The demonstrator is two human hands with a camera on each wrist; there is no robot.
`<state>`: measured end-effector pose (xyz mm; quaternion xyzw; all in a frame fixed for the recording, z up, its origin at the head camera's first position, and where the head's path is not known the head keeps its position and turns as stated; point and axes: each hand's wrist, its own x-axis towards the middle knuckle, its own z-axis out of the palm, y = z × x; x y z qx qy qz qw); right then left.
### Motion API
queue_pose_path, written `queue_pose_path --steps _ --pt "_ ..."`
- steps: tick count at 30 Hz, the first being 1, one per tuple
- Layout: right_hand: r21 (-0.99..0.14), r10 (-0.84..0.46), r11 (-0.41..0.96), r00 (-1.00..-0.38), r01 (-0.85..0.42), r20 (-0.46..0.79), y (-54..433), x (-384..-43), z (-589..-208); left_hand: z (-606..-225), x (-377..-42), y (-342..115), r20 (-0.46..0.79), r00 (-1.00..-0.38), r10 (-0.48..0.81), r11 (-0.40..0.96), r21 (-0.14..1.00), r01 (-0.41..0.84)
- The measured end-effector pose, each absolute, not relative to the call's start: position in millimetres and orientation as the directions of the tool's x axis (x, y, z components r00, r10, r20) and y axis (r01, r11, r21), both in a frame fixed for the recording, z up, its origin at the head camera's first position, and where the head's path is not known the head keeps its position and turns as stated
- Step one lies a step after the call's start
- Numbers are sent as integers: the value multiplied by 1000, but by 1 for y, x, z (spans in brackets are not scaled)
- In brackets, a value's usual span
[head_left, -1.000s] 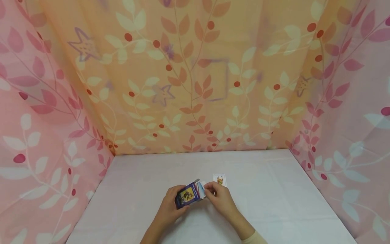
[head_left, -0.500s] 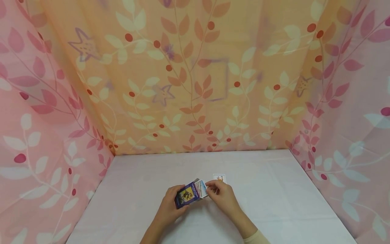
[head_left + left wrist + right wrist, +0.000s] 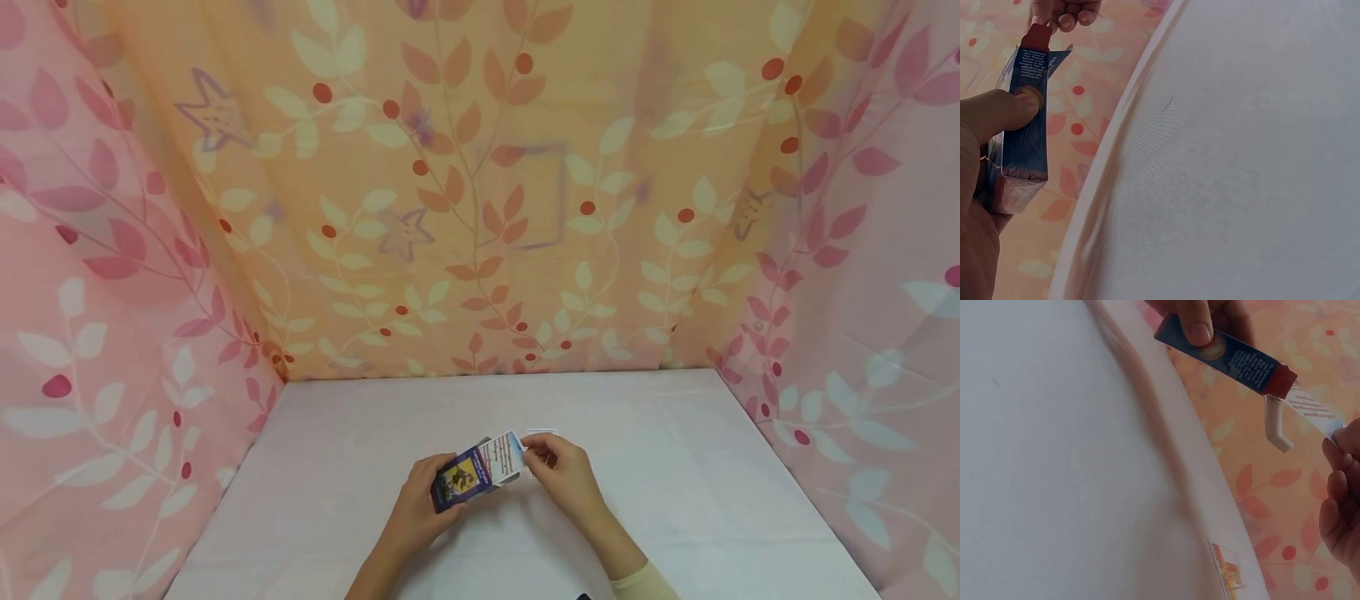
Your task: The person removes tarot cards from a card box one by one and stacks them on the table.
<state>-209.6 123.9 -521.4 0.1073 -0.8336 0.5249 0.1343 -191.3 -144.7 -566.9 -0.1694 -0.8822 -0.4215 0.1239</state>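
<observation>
My left hand [image 3: 420, 508] grips a dark blue card box [image 3: 461, 481] with a yellow picture on its front; the thumb lies along the box's narrow side in the left wrist view. Out of the box's flapped end sticks a white card [image 3: 502, 456] printed with reddish lines of text and a blue edge. My right hand [image 3: 566, 475] pinches the outer end of this card between thumb and forefinger, its other fingers loosely bent. A picture card [image 3: 1229, 572] lies on the table beyond the right hand, mostly covered by it in the head view.
A white-covered table [image 3: 337, 433] spreads beneath both hands. A leaf-patterned curtain [image 3: 465, 208] closes off the back, with pink patterned cloth [image 3: 112, 333] on either side. A small dark object [image 3: 584, 597] shows at the bottom edge of the head view.
The right hand has moved to the right, drawing the white card farther out of the box. The left hand and box have stayed nearly in place. The table card is now more covered.
</observation>
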Motion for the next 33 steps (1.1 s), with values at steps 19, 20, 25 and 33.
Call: queue_pose_path --steps 19,20,25,33 --pt "-813 -67 464 -929 -351 363 146 -221 -507 -566 -190 -145 357 -915 188 584 708 396" --pt "-813 -70 465 -929 -352 362 147 -221 -506 -566 -190 -145 357 -915 189 586 706 397" --pt "-806 -82 473 -929 -355 361 154 -224 -503 -566 -190 -145 347 -919 189 582 714 389" --pt "-801 -86 474 -924 -367 372 164 -233 -496 -566 -191 -145 356 -916 186 589 705 394"
